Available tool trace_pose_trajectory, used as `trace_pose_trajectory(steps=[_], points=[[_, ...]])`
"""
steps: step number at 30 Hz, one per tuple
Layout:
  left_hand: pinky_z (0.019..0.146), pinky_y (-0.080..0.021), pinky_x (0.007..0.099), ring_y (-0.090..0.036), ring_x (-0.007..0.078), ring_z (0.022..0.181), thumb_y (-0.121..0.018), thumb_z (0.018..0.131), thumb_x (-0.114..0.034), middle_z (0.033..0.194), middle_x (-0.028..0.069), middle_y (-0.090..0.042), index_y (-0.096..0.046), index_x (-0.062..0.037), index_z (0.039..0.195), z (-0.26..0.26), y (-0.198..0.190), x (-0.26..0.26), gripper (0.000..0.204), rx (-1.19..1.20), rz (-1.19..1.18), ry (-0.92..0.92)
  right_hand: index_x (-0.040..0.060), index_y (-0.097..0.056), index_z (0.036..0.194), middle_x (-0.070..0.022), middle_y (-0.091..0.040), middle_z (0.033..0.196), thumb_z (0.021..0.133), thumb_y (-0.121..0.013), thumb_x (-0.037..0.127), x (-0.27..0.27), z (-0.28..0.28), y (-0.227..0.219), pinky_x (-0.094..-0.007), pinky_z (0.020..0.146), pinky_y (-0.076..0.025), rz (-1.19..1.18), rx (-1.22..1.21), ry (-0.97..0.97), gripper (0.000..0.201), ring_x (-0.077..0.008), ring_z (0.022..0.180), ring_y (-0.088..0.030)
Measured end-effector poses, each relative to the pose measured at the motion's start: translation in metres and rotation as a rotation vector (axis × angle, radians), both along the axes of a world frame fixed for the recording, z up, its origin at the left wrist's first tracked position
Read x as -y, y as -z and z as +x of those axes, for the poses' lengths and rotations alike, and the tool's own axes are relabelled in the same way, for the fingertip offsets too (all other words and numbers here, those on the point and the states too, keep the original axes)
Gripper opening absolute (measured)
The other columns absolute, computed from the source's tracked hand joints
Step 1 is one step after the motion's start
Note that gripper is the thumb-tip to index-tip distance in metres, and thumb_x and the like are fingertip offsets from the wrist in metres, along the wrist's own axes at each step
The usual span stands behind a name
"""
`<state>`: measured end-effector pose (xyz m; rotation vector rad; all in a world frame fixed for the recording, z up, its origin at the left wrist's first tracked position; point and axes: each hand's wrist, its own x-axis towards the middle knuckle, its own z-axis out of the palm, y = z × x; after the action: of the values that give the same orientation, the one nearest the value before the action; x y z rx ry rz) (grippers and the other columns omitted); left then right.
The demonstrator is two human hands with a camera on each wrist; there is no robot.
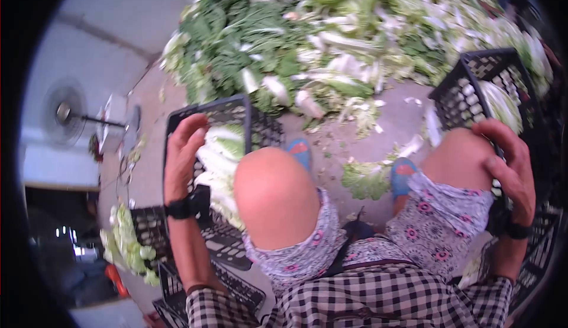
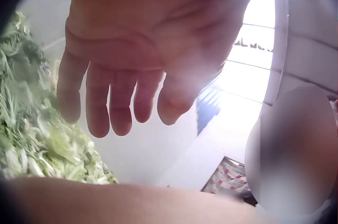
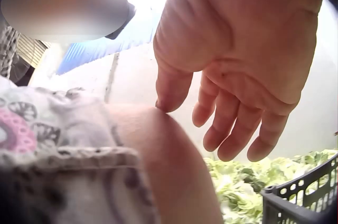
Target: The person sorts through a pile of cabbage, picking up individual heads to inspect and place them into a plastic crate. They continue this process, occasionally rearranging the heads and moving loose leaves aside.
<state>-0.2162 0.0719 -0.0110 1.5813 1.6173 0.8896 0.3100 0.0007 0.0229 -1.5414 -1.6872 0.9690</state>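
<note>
In the head view my left hand hovers beside my left knee, above a black plastic crate with pale napa cabbage in it. The left wrist view shows that palm and its relaxed fingers with nothing in them. On the other side, my right hand is next to my right knee, its thumb right at the skin of the leg in the right wrist view. Its loose fingers hold nothing. Close by stands a second black crate, with a napa cabbage inside.
A large heap of cabbage leaves covers the floor ahead. A loose leaf lies between my feet. More black crates stand by my left side, and loose leaves lie beyond. At the far left is a standing fan.
</note>
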Motion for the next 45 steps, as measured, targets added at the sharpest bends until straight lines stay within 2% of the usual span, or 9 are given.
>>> trace_pose_trajectory(steps=[7,14,19,24,25,29,36,41,45], points=[[0.07,-0.042,0.032,-0.05,0.0102,0.082,-0.063,0.082,-0.031,0.09,-0.003,-0.056,-0.058,-0.0139,0.116,-0.145,0.09,0.038,0.039,0.132,-0.239,-0.642,-0.0053,-0.048,0.122,-0.0189,-0.049,0.126,0.076,-0.057,0.049,-0.002,-0.008,0.001,-0.0375,0.105,-0.026,-0.116,0.126,-0.119,0.072,-0.0292,0.122,-0.043],[0.064,-0.043,0.0362,-0.049,0.0126,0.071,-0.066,0.079,-0.032,0.08,0.0005,-0.052,-0.059,-0.0119,0.106,-0.217,0.159,0.095,0.035,0.173,-0.325,-1.121,-0.006,-0.045,0.126,-0.0204,-0.046,0.131,0.08,-0.053,0.048,0.002,-0.018,0.004,-0.039,0.108,-0.022,-0.098,0.154,-0.072,0.071,-0.0295,0.126,-0.039],[0.062,-0.042,0.0414,-0.046,0.0152,0.06,-0.068,0.075,-0.032,0.077,0.0015,-0.051,-0.058,-0.0085,0.103,-0.246,0.217,0.12,0.038,0.152,-0.396,-1.163,-0.0041,-0.044,0.128,-0.0173,-0.044,0.133,0.084,-0.047,0.035,-0.006,-0.042,-0.029,-0.0371,0.11,-0.019,-0.22,0.498,-0.171,0.059,-0.0265,0.128,-0.036],[0.066,-0.046,0.0483,-0.058,0.0267,0.08,-0.072,0.074,-0.029,0.106,0.0123,-0.058,-0.049,-0.0013,0.12,-0.248,0.263,0.115,0.058,0.2,-0.511,-1.209,-0.0071,-0.043,0.127,-0.02,-0.044,0.132,0.081,-0.052,0.045,-0.004,-0.033,-0.003,-0.0385,0.109,-0.02,-0.168,0.175,-0.095,0.07,-0.0286,0.127,-0.037],[0.07,-0.048,0.0494,-0.059,0.0329,0.092,-0.073,0.074,-0.03,0.115,0.0208,-0.055,-0.042,0.0083,0.124,-0.246,0.27,0.115,0.07,0.402,-0.42,-1.114,-0.0073,-0.043,0.127,-0.02,-0.044,0.132,0.081,-0.052,0.045,-0.005,-0.032,-0.003,-0.0385,0.108,-0.02,-0.173,0.163,-0.108,0.07,-0.0286,0.127,-0.037],[0.081,-0.048,0.0411,-0.06,0.0315,0.094,-0.073,0.073,-0.038,0.115,0.0233,-0.055,-0.043,0.0189,0.117,-0.235,0.287,0.097,0.078,0.238,-0.268,-1.237,-0.0078,-0.043,0.127,-0.0199,-0.044,0.131,0.081,-0.052,0.045,-0.009,-0.029,-0.004,-0.0385,0.108,-0.02,-0.198,0.225,-0.128,0.07,-0.0282,0.127,-0.036],[0.073,-0.051,0.037,-0.062,0.026,0.084,-0.074,0.069,-0.05,0.106,0.0223,-0.06,-0.051,0.0175,0.11,-0.237,0.252,0.089,0.082,0.199,-0.485,-1.055,-0.0081,-0.043,0.126,-0.02,-0.044,0.131,0.081,-0.051,0.044,-0.013,-0.022,0.001,-0.0387,0.108,-0.021,-0.189,0.264,-0.166,0.069,-0.0283,0.127,-0.037],[0.069,-0.052,0.0386,-0.063,0.0274,0.075,-0.079,0.065,-0.018,0.096,0.0219,-0.061,-0.052,0.0173,0.104,-0.211,0.258,0.079,0.06,0.332,-0.102,-1.299,-0.0076,-0.043,0.126,-0.0199,-0.045,0.13,0.081,-0.051,0.045,-0.01,-0.028,0.001,-0.039,0.107,-0.023,-0.148,0.247,-0.136,0.07,-0.0288,0.126,-0.038],[0.067,-0.051,0.0362,-0.062,0.0246,0.071,-0.077,0.064,-0.013,0.092,0.0198,-0.062,-0.053,0.0137,0.101,-0.204,0.236,0.087,0.052,0.524,-0.023,-1.169,-0.0065,-0.043,0.126,-0.02,-0.045,0.13,0.081,-0.052,0.046,-0.008,-0.024,0.005,-0.0389,0.107,-0.023,-0.119,0.23,-0.143,0.07,-0.0293,0.125,-0.039]])
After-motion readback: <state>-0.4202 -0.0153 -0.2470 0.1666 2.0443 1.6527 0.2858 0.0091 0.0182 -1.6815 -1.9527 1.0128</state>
